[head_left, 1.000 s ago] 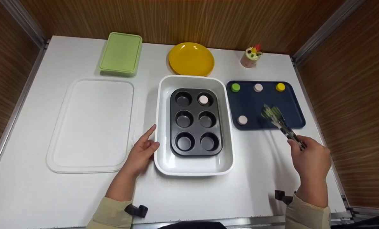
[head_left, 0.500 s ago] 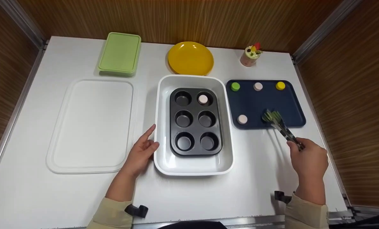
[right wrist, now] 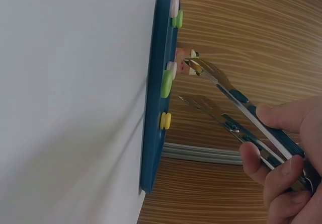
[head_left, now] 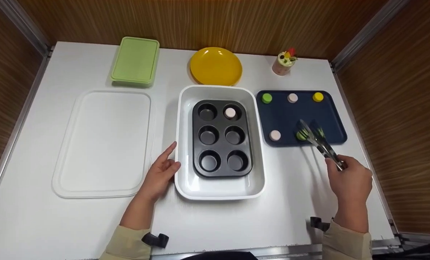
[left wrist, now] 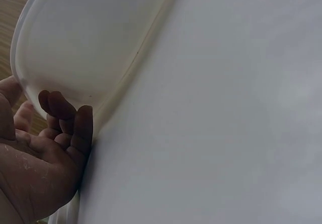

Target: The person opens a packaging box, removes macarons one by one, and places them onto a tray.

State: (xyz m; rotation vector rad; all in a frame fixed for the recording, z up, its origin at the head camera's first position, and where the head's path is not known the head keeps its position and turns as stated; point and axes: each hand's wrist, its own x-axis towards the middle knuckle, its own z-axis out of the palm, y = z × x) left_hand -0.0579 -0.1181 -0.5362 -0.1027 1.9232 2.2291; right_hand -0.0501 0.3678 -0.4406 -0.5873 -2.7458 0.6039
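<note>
My right hand (head_left: 350, 180) grips a pair of metal serving tongs (head_left: 325, 148) by the handles. The tongs' ends stand apart over the near part of a navy tray (head_left: 283, 117). Between or just below them lies a green macaron (head_left: 301, 135), partly hidden by one end; in the right wrist view this macaron (right wrist: 166, 84) sits on the tray, apart from the tongs. My left hand (head_left: 161, 175) rests against the left side of a white bin (head_left: 220, 191), thumb and index finger at its rim. Inside stands a dark muffin pan (head_left: 222, 142) with a pink macaron (head_left: 230, 113) in its back right cup.
Other macarons on the tray are green (head_left: 267, 98), pink (head_left: 292, 98), yellow (head_left: 318, 97) and, at front left, pink (head_left: 275, 135). Behind stand a yellow plate (head_left: 216, 66), a dessert cup (head_left: 282, 65) and a green lidded box (head_left: 135, 59). A white lid (head_left: 108, 141) lies left.
The tongs came down slightly toward the near side of the tray, then their ends spread apart, showing the green macaron. My left hand stays at the bin.
</note>
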